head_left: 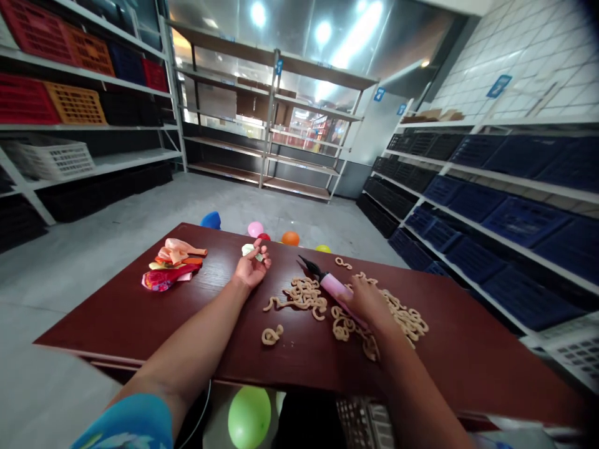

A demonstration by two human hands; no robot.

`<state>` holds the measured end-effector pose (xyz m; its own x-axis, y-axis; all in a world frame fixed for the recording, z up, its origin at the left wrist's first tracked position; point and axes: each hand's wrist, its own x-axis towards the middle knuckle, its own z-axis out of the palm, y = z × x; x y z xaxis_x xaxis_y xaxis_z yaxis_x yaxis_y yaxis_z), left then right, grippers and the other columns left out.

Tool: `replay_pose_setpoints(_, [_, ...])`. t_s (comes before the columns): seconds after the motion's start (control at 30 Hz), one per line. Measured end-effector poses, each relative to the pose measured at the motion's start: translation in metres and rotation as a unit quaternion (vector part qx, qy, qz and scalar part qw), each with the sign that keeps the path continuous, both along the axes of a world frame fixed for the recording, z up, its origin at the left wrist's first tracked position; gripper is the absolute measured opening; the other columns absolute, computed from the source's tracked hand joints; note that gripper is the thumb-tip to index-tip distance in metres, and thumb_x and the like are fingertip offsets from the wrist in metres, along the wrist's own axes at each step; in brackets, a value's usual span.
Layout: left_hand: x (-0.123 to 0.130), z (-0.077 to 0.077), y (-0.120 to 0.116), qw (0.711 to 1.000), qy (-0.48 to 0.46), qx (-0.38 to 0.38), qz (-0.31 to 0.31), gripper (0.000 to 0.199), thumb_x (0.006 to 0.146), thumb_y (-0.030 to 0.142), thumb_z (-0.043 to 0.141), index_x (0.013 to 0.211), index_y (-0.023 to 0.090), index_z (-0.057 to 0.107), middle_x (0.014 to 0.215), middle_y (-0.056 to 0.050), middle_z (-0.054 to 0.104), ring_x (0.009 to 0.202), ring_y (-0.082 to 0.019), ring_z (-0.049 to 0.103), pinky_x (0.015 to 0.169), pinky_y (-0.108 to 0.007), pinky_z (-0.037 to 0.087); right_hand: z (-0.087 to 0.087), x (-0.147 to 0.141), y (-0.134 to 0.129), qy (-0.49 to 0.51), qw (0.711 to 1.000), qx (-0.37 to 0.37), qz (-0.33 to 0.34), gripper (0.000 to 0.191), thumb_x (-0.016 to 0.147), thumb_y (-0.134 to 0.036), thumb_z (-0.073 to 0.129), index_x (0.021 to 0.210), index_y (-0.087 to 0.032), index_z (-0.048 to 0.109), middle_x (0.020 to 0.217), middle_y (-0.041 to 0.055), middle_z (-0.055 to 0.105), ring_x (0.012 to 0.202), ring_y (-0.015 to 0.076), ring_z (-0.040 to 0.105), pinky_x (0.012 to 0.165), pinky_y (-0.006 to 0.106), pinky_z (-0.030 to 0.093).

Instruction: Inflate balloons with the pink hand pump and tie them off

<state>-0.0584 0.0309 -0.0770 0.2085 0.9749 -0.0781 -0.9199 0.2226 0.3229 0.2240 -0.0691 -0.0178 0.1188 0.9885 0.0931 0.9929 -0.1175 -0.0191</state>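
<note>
Balloon [249, 416], green, smooth, one, nearer than either grip, below the desk [116, 312]. Right grip [367, 302] closed around one glossy pink pump [335, 287], black nozzle pointing far-left, long axis diagonal. Around that grip, coiled tan strands [302, 293], too tangled to count. Left grip [253, 268] half-curled, palm up, pinching one pale piece [248, 249]; wrinkled limp balloons [171, 268] leftward. Beyond, five round balloons [291, 238].

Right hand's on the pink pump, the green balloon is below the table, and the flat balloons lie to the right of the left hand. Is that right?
Not quite: the head view shows the flat balloons to the left of the left hand. The right hand is on the pink pump, and the green balloon is below the table.
</note>
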Motion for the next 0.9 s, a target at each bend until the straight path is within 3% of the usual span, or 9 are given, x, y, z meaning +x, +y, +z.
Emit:
replay_pose_setpoints(0.1, [-0.001,-0.002,0.002,1.0,-0.007,-0.012,0.003,0.03,0.078,0.004,0.05,0.102,0.019,0.058,0.079,-0.003,0.063,0.06,-0.01,0.056,0.056,-0.025,0.046,-0.024,0.022,-0.023,-0.009,1.0,-0.028,0.0,0.045,0.073,-0.049,0.061,0.103,-0.016,0.056,0.102,0.0142,0.062,0.091,0.0271,0.058,0.072,0.033,0.038])
replay_pose_setpoints(0.23, [-0.004,-0.004,0.005,0.999,-0.008,-0.035,0.017,0.024,0.08,0.004,0.048,0.099,0.015,0.059,0.08,-0.005,0.065,0.066,-0.013,0.061,0.063,-0.028,0.05,-0.039,0.018,-0.038,0.0,0.997,0.067,0.037,0.038,0.078,-0.038,0.057,0.109,-0.015,0.052,0.107,0.0143,0.059,0.095,0.0259,0.056,0.08,0.035,0.039])
replay_pose_setpoints(0.33, [-0.006,-0.004,0.007,0.998,-0.009,-0.044,0.033,0.02,0.082,0.008,0.049,0.097,0.013,0.06,0.082,-0.006,0.066,0.071,-0.015,0.063,0.067,-0.031,0.051,-0.038,0.002,-0.044,0.054,0.983,0.127,0.118,0.041,0.081,-0.035,0.054,0.117,-0.016,0.047,0.113,0.0123,0.055,0.103,0.0236,0.052,0.087,0.034,0.039])
replay_pose_setpoints(0.43, [-0.006,-0.002,0.006,0.998,-0.006,-0.053,0.041,0.019,0.081,0.009,0.049,0.096,0.012,0.061,0.085,-0.009,0.066,0.074,-0.017,0.064,0.068,-0.033,0.052,-0.037,-0.013,-0.049,0.076,0.973,0.136,0.168,0.044,0.081,-0.034,0.053,0.121,-0.017,0.044,0.114,0.0112,0.054,0.104,0.0238,0.051,0.088,0.035,0.04])
replay_pose_setpoints(0.63, [-0.005,0.003,0.004,0.998,-0.016,-0.043,0.045,0.021,0.081,0.008,0.047,0.096,0.01,0.061,0.082,-0.01,0.066,0.073,-0.018,0.064,0.066,-0.033,0.053,-0.04,-0.029,-0.047,0.049,0.976,0.129,0.17,0.043,0.081,-0.032,0.054,0.12,-0.017,0.046,0.109,0.0115,0.056,0.103,0.0262,0.05,0.086,0.038,0.041])
replay_pose_setpoints(0.9, [-0.003,0.003,0.003,0.998,-0.007,-0.04,0.037,0.021,0.082,0.007,0.047,0.096,0.011,0.061,0.083,-0.009,0.065,0.073,-0.017,0.064,0.068,-0.033,0.053,-0.033,-0.037,-0.042,0.047,0.979,0.113,0.161,0.042,0.081,-0.033,0.053,0.12,-0.019,0.047,0.107,0.0106,0.056,0.099,0.0258,0.051,0.084,0.038,0.04])
